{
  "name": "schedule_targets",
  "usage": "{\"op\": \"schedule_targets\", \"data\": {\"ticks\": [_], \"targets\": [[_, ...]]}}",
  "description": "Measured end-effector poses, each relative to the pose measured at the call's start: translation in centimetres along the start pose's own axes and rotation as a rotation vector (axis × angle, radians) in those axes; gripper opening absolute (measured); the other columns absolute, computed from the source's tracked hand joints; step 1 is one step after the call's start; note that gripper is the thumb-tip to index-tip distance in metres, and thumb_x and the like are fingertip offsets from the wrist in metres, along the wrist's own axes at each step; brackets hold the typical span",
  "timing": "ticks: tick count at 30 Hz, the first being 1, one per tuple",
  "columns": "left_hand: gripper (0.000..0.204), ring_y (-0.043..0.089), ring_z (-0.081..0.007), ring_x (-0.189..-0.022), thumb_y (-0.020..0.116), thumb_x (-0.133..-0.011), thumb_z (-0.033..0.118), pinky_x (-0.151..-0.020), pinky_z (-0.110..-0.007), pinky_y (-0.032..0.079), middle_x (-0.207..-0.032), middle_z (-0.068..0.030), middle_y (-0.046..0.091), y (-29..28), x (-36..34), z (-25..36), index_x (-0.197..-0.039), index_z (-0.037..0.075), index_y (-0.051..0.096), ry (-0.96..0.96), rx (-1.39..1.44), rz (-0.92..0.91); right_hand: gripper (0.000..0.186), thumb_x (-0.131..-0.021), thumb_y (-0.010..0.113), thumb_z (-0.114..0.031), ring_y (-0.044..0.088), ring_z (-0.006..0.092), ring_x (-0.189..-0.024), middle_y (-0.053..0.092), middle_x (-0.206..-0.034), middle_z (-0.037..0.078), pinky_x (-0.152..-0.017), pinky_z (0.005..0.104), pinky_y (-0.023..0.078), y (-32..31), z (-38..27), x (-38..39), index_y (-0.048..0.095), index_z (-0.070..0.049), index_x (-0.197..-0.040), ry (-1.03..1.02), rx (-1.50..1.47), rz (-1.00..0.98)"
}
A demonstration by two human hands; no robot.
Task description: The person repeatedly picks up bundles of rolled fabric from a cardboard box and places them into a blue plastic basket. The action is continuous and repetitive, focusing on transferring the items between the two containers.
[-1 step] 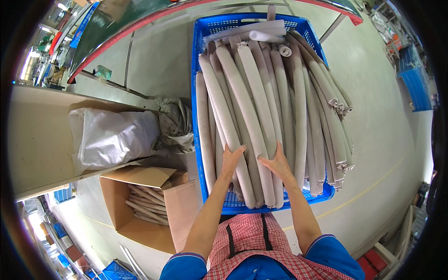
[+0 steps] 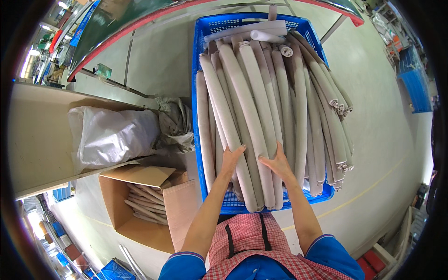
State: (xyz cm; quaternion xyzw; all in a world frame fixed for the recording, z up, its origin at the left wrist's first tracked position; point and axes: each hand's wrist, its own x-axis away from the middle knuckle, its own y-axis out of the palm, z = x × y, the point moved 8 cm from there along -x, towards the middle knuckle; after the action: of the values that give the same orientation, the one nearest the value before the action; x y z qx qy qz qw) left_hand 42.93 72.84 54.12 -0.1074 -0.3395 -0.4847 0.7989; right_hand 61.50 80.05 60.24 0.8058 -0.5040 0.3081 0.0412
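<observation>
A blue plastic crate (image 2: 198, 140) is heaped with long, soft-looking grey tubes, most lying lengthwise. My left hand (image 2: 229, 161) is closed round the near part of one grey tube (image 2: 220, 105), thumb across its top and most fingers hidden. To its right, my right hand (image 2: 277, 165) grips from the other side; its thumb lies on a second grey tube (image 2: 240, 88) and its fingers reach past the neighbouring grey tube (image 2: 257, 86). How far the fingers go underneath cannot be seen. The tubes' near ends lie between my forearms.
An open cardboard box (image 2: 179, 212) holding more tubes stands at left. Beyond it are a stuffed white sack (image 2: 116, 137) and a grey bag (image 2: 176, 123) beside a pale panel (image 2: 37, 135). A red-edged green table (image 2: 140, 16) overhangs the far left. White rolls (image 2: 268, 36) lie across the crate's far end.
</observation>
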Motion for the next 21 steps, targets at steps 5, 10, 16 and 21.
{"op": "schedule_targets", "data": {"ticks": [5,10,16,21], "targets": [[0.074,0.054,-0.0245,-0.111,0.071,-0.077,0.031,-0.094,-0.039,0.045,-0.121,-0.0144,0.054,1.0,1.9,0.1,-0.134,0.001,0.038,-0.004,0.298,-0.134,0.093,-0.068,0.080,-0.029,0.052,0.0309,-0.118,0.050,-0.128,0.025,-0.098,0.0370,0.041,-1.4,-0.9,1.1,0.028,0.006,-0.137,-0.060,0.157,0.143],[0.076,0.052,-0.0257,-0.115,0.071,-0.077,0.030,-0.097,-0.041,0.044,-0.126,-0.0136,0.051,0.2,0.9,-2.6,-0.137,0.001,0.035,-0.117,0.369,-0.255,0.088,-0.069,0.080,-0.028,0.054,0.0295,-0.113,0.052,-0.126,0.023,-0.096,0.0364,0.044,0.1,-1.3,2.1,0.032,0.006,-0.135,0.056,0.230,0.059],[0.087,0.049,-0.0227,-0.116,0.074,-0.076,0.022,-0.097,-0.036,0.042,-0.128,-0.0131,0.049,-0.1,5.5,1.5,-0.144,0.003,0.024,0.105,0.249,-0.244,0.085,-0.070,0.081,-0.024,0.055,0.0277,-0.113,0.053,-0.125,0.021,-0.095,0.0366,0.045,4.5,-1.4,3.0,0.033,0.003,-0.135,-0.015,-0.058,-0.145],[0.094,0.043,-0.0225,-0.121,0.075,-0.074,0.020,-0.103,-0.036,0.036,-0.133,-0.0132,0.044,-9.0,16.4,0.7,-0.147,0.004,0.017,0.251,0.319,0.045,0.077,-0.071,0.079,-0.010,0.055,0.0236,-0.112,0.055,-0.120,0.017,-0.094,0.0363,0.045,13.3,-5.2,10.9,0.035,0.001,-0.133,-0.059,-0.031,-0.346]]}}
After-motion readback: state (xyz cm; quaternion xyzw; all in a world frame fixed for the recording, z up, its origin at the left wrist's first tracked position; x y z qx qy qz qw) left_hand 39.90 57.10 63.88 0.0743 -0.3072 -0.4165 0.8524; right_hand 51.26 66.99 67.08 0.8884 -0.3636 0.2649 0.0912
